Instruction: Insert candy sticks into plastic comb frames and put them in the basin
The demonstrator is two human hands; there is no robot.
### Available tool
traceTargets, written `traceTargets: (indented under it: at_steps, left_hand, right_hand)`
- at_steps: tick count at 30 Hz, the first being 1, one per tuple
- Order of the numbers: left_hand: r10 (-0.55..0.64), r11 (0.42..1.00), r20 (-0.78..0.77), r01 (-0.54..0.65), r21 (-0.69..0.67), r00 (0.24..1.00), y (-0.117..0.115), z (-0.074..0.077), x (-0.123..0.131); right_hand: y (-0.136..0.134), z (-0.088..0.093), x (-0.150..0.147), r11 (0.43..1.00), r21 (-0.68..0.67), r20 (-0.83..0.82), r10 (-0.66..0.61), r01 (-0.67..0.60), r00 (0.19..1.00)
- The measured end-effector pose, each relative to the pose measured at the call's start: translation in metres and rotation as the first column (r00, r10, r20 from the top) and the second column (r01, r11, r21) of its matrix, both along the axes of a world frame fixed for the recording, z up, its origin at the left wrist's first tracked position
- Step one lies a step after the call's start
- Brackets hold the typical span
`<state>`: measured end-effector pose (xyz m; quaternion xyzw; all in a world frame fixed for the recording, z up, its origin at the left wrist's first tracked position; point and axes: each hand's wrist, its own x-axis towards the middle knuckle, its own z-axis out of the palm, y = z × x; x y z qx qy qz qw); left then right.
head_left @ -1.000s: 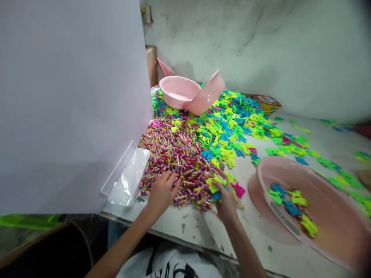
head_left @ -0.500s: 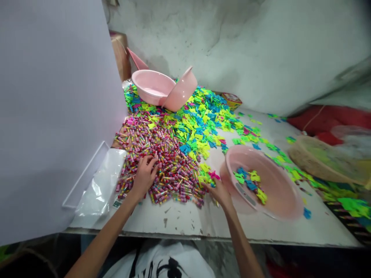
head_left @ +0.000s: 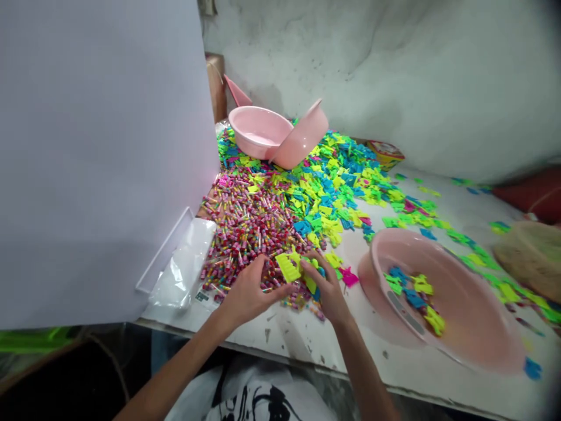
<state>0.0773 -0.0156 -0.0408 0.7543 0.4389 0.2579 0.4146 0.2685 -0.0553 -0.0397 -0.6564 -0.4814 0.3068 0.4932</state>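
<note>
My right hand [head_left: 328, 292] is closed on a few small flat plastic pieces, yellow and blue. One yellow plastic piece [head_left: 288, 267] sticks out to the left of its fingertips. Facing it, my left hand [head_left: 249, 292] has thumb and fingers spread around a gap, and I see nothing held in it. Both hands are above the front of a heap of small pink-and-purple tubes with coloured bits [head_left: 249, 228]. A magenta plastic piece [head_left: 349, 276] lies on the table just right of my right hand.
To the right stands a pink basin [head_left: 473, 327] with several plastic pieces inside. Behind are a pile of yellow, green and blue pieces [head_left: 350, 181] and two pink basins [head_left: 252, 140] [head_left: 307, 137]. A clear plastic bag [head_left: 186, 263] lies beside a white panel [head_left: 100, 164] at left.
My right hand has lifted yellow and blue pieces from the table's front. My left hand has left the tube heap and come over toward it, fingers spread. The view has swung left.
</note>
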Motion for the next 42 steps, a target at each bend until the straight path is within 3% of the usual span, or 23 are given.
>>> traceTargets:
  at_steps: [4,10,19,29,42]
  left_hand:
    - [0.045,0.998,-0.147,-0.037,0.058,0.988,0.003,0.006,-0.014]
    - [0.082,0.98,-0.283,-0.027,0.195,0.955,0.006,0.002,-0.027]
    - [0.229,0.888,-0.484,0.022,0.459,0.845,0.0,0.005,-0.026]
    - [0.207,0.894,-0.536,0.064,0.443,0.819,0.0,0.004,-0.028]
    - [0.191,0.844,-0.531,0.138,0.519,0.826,-0.002,0.006,-0.031]
  right_hand:
    - [0.002,0.02,-0.023,0.985,-0.006,0.03,0.173,-0.173,0.984]
    - [0.0,0.019,-0.035,0.973,-0.005,0.068,0.232,-0.232,0.97]
    - [-0.004,0.015,-0.041,0.986,0.008,0.078,0.163,-0.164,0.984]
    - [-0.004,0.012,-0.045,0.985,0.001,0.044,0.174,-0.174,0.984]
    - [-0.007,0.006,-0.048,0.996,-0.023,0.035,0.086,-0.086,0.996]
